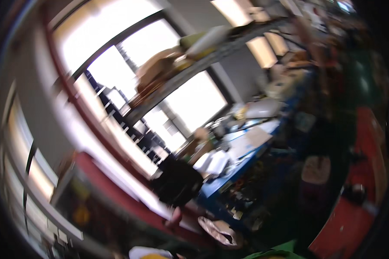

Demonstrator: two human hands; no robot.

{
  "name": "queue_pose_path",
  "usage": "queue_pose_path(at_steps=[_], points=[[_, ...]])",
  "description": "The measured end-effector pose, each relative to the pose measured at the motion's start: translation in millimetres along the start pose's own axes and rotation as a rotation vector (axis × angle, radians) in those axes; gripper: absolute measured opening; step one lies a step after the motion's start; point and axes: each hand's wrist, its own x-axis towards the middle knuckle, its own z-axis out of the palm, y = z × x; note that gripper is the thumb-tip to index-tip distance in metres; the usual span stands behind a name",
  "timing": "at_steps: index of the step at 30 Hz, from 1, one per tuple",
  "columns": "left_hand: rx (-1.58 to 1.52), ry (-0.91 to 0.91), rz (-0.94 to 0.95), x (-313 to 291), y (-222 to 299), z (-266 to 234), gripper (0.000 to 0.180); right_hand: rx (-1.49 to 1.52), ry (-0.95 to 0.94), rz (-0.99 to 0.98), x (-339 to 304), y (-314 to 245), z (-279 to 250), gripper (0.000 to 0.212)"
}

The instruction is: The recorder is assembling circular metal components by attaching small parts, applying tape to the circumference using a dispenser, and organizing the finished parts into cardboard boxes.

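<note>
Your view is tilted and blurred, with a cluttered blue counter (213, 185) right of centre.
At the lower edge you have a white-and-yellow item (148, 252) left of centre and a green item (281, 254) right; your hands cannot be made out, so whether they grip anything you cannot tell.

Glaring windows (199, 103), heavy motion blur, dark edges

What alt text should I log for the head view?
Blurred, tilted workshop view: a cluttered blue workbench beside bright windows, with a loaded shelf crossing in front of the panes. A red surface lies at right; neither hand can be clearly made out.
</note>
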Motion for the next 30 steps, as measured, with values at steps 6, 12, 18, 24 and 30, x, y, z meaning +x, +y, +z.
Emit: queue_pose_path(at_steps=[6,12,18,24,30], points=[[0.011,0.579,0.311,141.3,120.4,-277.7,0.025,-0.242,-0.034,0.039,1.7,-46.8,15.6,0.055],[-0.375,0.051,0.569,249.9,338.6,-219.7,0.023,-0.491,0.100,0.041,-24.5,-95.0,2.3,0.075],[-0.318,-0.189,0.535,252.7,372.6,-181.6,0.022,0.192,-0.041,0.345,-25.9,-80.0,-61.8,0.076],[-0.239,-0.100,0.399,247.5,335.4,-226.2,0.021,0.014,1.126,0.088,24.5,-95.1,-204.4,0.049],[0.037,0.307,0.389,316.1,387.3,-399.7,0.020,-0.073,1.060,0.263,73.4,-111.8,-284.5,0.046]])
